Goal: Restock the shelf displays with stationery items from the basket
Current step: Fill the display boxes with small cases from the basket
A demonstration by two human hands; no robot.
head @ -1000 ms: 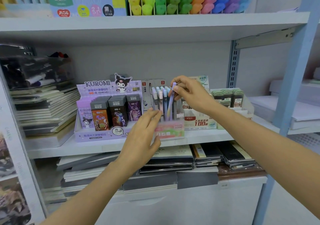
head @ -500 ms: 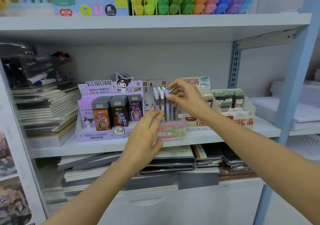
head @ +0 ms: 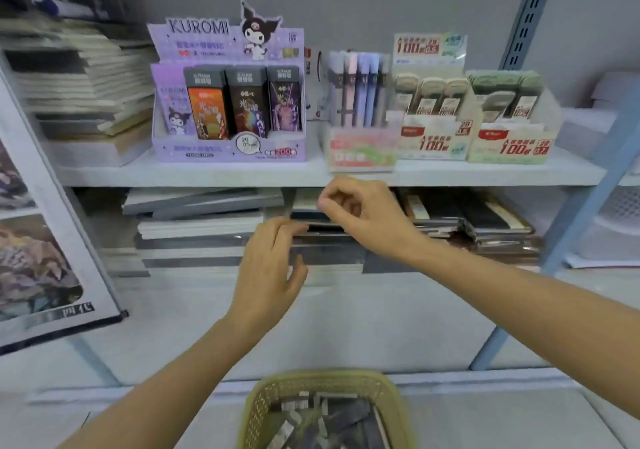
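A clear pen display box (head: 362,150) with a pink label stands on the white shelf (head: 194,173), holding several pastel pens (head: 360,88) upright. Below the shelf edge, my right hand (head: 363,214) hangs with fingers loosely curled and nothing in it. My left hand (head: 270,268) is lower and to the left, fingers apart, also holding nothing. A green woven basket (head: 277,400) sits at the bottom of the view with several dark packaged stationery items (head: 329,421) inside.
A purple Kuromi lead-refill display (head: 228,102) stands left of the pen box; two lead-refill boxes (head: 474,116) stand to its right. Stacked notebooks (head: 83,92) fill the shelf's left end and the lower shelf (head: 201,220). A blue upright (head: 588,206) runs along the right.
Both hands have left the pen box and dropped below the shelf edge; the purple pen now stands in the box. The view has tilted down, bringing the basket into sight.
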